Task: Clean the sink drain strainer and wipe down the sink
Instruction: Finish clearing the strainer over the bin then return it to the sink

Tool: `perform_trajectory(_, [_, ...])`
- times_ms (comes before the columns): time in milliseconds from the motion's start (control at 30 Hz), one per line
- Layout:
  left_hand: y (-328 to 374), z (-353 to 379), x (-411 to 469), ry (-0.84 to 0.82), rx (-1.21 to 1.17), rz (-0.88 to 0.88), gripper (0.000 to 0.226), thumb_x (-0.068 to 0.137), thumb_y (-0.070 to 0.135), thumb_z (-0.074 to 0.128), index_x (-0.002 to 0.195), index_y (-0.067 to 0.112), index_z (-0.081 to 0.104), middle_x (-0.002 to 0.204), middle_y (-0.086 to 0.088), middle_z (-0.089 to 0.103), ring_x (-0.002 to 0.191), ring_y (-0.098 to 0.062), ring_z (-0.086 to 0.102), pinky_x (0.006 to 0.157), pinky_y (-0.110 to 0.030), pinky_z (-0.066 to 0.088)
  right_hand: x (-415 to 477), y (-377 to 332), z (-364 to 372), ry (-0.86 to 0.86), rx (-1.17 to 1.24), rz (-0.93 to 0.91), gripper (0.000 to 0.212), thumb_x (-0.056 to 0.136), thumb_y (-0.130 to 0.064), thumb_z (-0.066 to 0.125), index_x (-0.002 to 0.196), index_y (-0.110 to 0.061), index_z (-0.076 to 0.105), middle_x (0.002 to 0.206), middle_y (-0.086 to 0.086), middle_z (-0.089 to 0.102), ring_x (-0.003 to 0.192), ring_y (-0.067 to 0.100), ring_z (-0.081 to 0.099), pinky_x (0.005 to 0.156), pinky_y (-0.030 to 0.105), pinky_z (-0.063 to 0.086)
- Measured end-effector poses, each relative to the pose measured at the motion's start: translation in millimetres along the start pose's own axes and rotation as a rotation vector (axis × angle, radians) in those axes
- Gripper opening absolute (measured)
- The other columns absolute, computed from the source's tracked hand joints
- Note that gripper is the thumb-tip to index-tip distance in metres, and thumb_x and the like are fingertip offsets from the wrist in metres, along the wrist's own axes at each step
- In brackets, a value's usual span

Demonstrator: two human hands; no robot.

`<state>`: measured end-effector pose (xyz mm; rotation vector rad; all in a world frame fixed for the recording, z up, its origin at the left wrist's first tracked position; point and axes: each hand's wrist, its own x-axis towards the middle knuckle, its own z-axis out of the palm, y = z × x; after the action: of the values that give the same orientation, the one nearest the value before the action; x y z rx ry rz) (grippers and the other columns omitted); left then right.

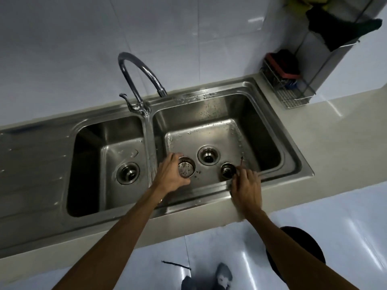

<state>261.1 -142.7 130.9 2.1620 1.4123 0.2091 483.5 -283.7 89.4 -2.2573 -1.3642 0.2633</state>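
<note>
Left fingers (172,157) curl round the strainer (186,169); right fingers (244,174) pinch a thin stick (241,160), near the front edge of the sink (209,195). Strainer cleaning seems underway; next needs precise scraping.

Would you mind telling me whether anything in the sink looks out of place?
Yes: the right basin's drain is open; its strainer basket is gripped by the left hand, with dark crumbs scattered beside it.

Dim, glare on floor (240,243), wide-angle edge distortion.
</note>
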Motion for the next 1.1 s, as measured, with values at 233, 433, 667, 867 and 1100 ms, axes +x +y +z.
perform_trajectory(233, [-34.3,77.9,78.4,-0.220,0.297,0.010,0.092,0.065,0.046,0.086,0.141,0.027,0.040,0.133,-0.007,0.042,0.127,-0.028,0.041,0.105,-0.044,0.034,8.9,14.3,17.9,0.105,-0.046,-0.002,0.040,0.095,-0.027,0.041,0.122,-0.005,0.059,0.109,0.013,0.062,0.098,0.027,0.052,0.093,0.039,0.039])
perform_trajectory(433, [-42.7,115.3,103.0,-0.352,0.410,0.036,0.091,0.067,0.052,0.082,0.141,0.025,0.036,0.139,-0.006,0.041,0.129,-0.028,0.038,0.109,-0.046,0.032,11.1,14.3,19.7,0.130,-0.090,-0.010,0.037,0.091,-0.020,0.049,0.122,-0.003,0.062,0.110,0.014,0.063,0.098,0.028,0.052,0.091,0.038,0.036])
perform_trajectory(667, [-43.4,125.7,114.0,-0.390,0.476,0.034,0.090,0.068,0.052,0.081,0.140,0.024,0.035,0.138,-0.007,0.042,0.129,-0.029,0.038,0.106,-0.045,0.031,13.3,12.2,18.2,0.091,-0.117,0.015,0.038,0.090,-0.020,0.052,0.122,-0.003,0.063,0.111,0.015,0.064,0.096,0.031,0.055,0.091,0.042,0.039])
perform_trajectory(867, [-41.8,127.8,120.1,-0.391,0.542,0.056,0.101,0.062,0.061,0.080,0.143,0.023,0.032,0.139,-0.006,0.039,0.127,-0.029,0.036,0.104,-0.046,0.031,13.4,12.4,19.6,0.083,-0.114,0.025,0.038,0.092,-0.024,0.046,0.121,-0.005,0.063,0.111,0.013,0.064,0.097,0.029,0.054,0.088,0.040,0.040])
perform_trajectory(1100, [2.8,149.7,146.3,-0.428,0.530,0.472,0.103,0.068,0.045,0.080,0.152,0.023,0.025,0.150,-0.005,0.033,0.138,-0.029,0.029,0.113,-0.047,0.025,11.9,13.5,22.4,0.053,-0.120,0.061,0.041,0.092,-0.028,0.043,0.123,-0.008,0.061,0.113,0.011,0.062,0.098,0.025,0.053,0.089,0.040,0.045])
